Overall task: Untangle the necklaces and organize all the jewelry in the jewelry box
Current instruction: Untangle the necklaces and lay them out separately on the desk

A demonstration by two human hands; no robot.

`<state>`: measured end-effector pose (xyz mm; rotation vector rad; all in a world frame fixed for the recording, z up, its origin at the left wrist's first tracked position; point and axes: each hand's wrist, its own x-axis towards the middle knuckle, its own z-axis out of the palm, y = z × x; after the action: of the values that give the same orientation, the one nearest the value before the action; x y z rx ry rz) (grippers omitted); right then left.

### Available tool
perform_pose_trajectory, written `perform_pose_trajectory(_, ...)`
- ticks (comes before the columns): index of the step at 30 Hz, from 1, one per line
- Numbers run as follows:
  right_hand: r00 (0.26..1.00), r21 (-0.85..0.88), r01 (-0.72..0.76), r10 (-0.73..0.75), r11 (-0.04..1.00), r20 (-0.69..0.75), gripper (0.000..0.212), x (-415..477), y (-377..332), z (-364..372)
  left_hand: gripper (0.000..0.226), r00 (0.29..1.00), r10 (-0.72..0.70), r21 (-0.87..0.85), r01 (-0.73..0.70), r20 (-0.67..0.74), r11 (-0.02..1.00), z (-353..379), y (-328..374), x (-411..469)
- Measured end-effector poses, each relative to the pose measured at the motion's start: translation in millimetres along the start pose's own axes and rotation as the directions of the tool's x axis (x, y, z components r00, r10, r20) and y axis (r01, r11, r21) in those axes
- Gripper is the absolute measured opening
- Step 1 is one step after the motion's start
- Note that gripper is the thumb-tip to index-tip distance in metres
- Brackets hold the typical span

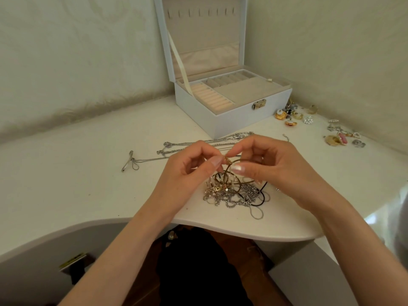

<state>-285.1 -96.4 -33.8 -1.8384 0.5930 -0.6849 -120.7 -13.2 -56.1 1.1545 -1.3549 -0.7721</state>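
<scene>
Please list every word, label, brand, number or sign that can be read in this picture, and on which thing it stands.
No text can be read with certainty.
Gold charm in the tangle of necklaces: seems shaped like letters, too small and blurred to read.
Metal clasp on the jewelry box: no legible marking.

Soft even daylight, wide-angle edge bending

home bedroom, white vanity table (66, 164), papered walls (66, 51)
</scene>
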Motion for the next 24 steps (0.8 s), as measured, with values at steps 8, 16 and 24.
perform_pose_trajectory(8, 0.999, -0.001, -0.01, 0.01, 1.0, -0.053, 0.013, 6.3, -4.0, 10.5, 0.002, 1.0, 0.008, -0.06, -0.008, 0.002, 0.998, -0.1, -3.2, -1.7)
perform_pose_trajectory(16, 0.997, -0.012, -0.076, 0.076, 0.997, 0.007, 0.034, 7.1, -13.0, 6.3, 0.008, 0.999, 0.026, -0.097, -0.028, -0.021, 0.995, -0.4, -6.6, -2.2)
perform_pose_trajectory(24, 0.983, -0.018, -0.109, 0.11, 0.994, 0.144, 0.024, 8.7, -9.2, 5.9, 0.007, 0.996, 0.09, -0.09, -0.092, -0.027, 0.992, -1.4, -6.2, -2.1)
